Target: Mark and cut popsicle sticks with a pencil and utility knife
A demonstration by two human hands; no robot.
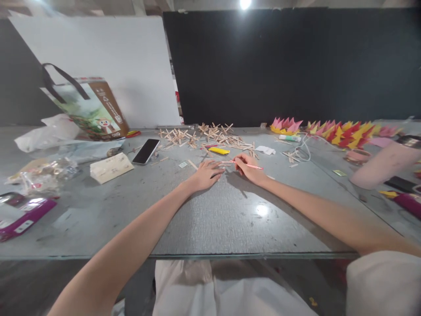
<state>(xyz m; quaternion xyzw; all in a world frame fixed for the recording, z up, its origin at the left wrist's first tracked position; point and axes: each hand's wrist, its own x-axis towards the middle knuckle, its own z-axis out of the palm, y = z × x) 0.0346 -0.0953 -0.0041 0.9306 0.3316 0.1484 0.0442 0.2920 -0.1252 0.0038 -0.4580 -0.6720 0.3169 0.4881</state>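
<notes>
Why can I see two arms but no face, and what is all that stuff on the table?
The camera sits on the person's head and looks down, so you see only their own two bare arms stretching forward. There is just this one picture. The left hand lies flat on the grey table, fingers on a thin wooden stick. The right hand holds a slim pink pen-like tool. Behind the hands lie a heap of little crosses made of wooden sticks, a small yellow tube-like object and a black phone. Further left stands a printed paper bag with dark handles; to the right is a row of pink, red and yellow folded paper shapes.
</notes>
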